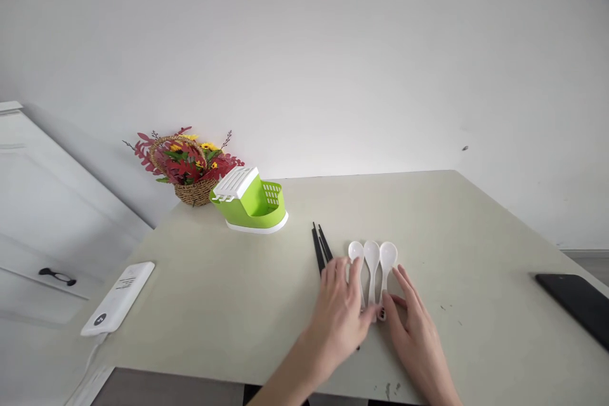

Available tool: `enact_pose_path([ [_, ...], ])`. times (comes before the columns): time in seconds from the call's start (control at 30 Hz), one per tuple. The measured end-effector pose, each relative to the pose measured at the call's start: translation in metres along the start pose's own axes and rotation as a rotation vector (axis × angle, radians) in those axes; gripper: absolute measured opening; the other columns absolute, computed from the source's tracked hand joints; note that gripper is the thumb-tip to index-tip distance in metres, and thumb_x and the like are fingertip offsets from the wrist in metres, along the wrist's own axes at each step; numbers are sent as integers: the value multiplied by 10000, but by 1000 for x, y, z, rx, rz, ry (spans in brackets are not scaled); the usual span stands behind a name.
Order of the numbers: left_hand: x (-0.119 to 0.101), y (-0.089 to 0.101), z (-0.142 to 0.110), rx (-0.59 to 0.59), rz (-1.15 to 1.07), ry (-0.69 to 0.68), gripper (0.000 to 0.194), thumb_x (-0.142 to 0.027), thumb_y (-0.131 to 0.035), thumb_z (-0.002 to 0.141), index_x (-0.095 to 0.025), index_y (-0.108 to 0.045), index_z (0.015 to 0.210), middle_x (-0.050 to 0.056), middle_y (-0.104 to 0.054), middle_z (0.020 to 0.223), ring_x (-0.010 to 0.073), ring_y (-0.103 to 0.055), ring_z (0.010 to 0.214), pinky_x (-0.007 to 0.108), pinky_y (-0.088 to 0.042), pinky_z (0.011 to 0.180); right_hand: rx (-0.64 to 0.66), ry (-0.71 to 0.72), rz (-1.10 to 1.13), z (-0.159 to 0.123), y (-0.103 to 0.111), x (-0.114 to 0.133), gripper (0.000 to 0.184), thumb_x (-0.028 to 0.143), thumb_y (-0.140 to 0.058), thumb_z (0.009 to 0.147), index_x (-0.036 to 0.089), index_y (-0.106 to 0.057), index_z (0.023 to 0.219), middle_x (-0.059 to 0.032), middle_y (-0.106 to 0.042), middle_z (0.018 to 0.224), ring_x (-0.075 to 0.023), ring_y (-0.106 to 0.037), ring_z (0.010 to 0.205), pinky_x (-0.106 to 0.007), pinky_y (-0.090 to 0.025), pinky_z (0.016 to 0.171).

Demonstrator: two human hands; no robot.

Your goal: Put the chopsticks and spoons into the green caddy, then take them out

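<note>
Three white spoons lie side by side on the table, bowls pointing away from me: the left spoon [354,250], the middle spoon [372,260] and the right spoon [388,255]. Several black chopsticks [318,250] lie just left of them, their lower parts mostly hidden under my left hand [341,304]. That hand is spread over the chopsticks and the left spoon's handle, its thumb reaching the lower ends of the spoon handles. With fingers apart, my right hand [412,323] rests at the right spoon's handle, thumb and fingertips close against it.
A green and white utensil holder [257,203] stands at the back left, in front of a wicker basket [195,193] of artificial flowers. On the left edge lies a white power bank [118,298] with a cable. A black phone [575,301] lies at the right edge.
</note>
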State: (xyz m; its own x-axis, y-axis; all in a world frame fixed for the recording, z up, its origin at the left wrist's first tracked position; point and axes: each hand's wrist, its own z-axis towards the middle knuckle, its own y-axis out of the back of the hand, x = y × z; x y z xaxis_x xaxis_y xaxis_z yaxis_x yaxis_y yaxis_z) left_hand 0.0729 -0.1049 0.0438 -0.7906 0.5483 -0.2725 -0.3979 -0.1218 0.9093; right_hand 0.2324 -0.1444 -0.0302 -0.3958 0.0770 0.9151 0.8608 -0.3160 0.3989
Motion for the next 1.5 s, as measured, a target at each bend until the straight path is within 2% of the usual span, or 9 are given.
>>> enact_pose_path([
  [0.1,37,33,20,-147,39,-37,662,-469,-597,1003,-199,-345,1553,231,-449,1560,397,-393,1505,617,-382,1193,-13,-18,11,-2,1,6,687,613,-503,998,334,-407,1618,-86,-333,1726,-318,-728,1162,-430,-623,865],
  [0.2,89,76,44,-383,151,39,609,-496,-569,1019,-177,-401,1510,224,-379,1634,401,-233,1588,634,-275,1251,-45,-29,-9,-5,2,14,650,593,-486,1012,345,-416,1609,-78,-348,1719,-313,-727,1157,-411,-614,833],
  [0.33,164,124,63,-630,252,204,532,-515,-557,1019,-176,-513,1427,191,-437,1614,398,-245,1575,626,-219,1269,-75,-39,-81,-8,2,17,665,616,-474,1004,346,-411,1608,-58,-344,1723,-342,-665,1262,-374,-595,741],
  [0.47,219,140,60,-650,255,267,508,-529,-500,1038,-174,-571,1395,196,-489,1581,383,-383,1508,598,-271,1250,-88,-59,-145,-6,3,8,697,659,-478,983,359,-408,1608,-20,-341,1726,-387,-531,1424,-431,-597,833],
  [0.57,234,135,57,-661,203,236,500,-526,-492,1046,-171,-592,1384,191,-518,1539,319,-501,1440,469,-411,1189,-79,-68,-147,-4,5,0,701,658,-511,967,380,-412,1603,-1,-353,1720,-385,-529,1431,-403,-606,779],
  [0.7,233,123,63,-720,197,246,471,-508,-489,1058,-171,-628,1357,182,-560,1490,288,-569,1381,396,-494,1102,-84,-71,-150,-4,5,-1,699,658,-518,963,382,-421,1599,4,-378,1708,-372,-542,1423,-359,-600,711],
  [1.0,214,86,109,-711,225,262,520,-557,-473,1061,-219,-619,1428,165,-559,1532,309,-596,1361,368,-587,947,-119,-97,-161,-5,2,3,685,673,-502,959,408,-432,1587,26,-426,1682,-361,-586,1386,-415,-594,802],
  [1.27,166,47,153,-605,157,188,554,-559,-439,1070,-208,-576,1475,173,-487,1606,332,-630,1316,382,-600,918,-171,-121,-83,-6,2,10,723,679,-526,930,343,-473,1567,-15,-429,1681,-348,-635,1324,-365,-592,730],
  [1.5,103,22,168,-497,113,102,574,-547,-401,1081,-215,-523,1533,185,-428,1647,356,-665,1261,350,-619,762,-172,-96,-74,-6,3,10,718,671,-533,917,333,-502,1549,-30,-437,1677,-357,-645,1310,-357,-602,708],
])
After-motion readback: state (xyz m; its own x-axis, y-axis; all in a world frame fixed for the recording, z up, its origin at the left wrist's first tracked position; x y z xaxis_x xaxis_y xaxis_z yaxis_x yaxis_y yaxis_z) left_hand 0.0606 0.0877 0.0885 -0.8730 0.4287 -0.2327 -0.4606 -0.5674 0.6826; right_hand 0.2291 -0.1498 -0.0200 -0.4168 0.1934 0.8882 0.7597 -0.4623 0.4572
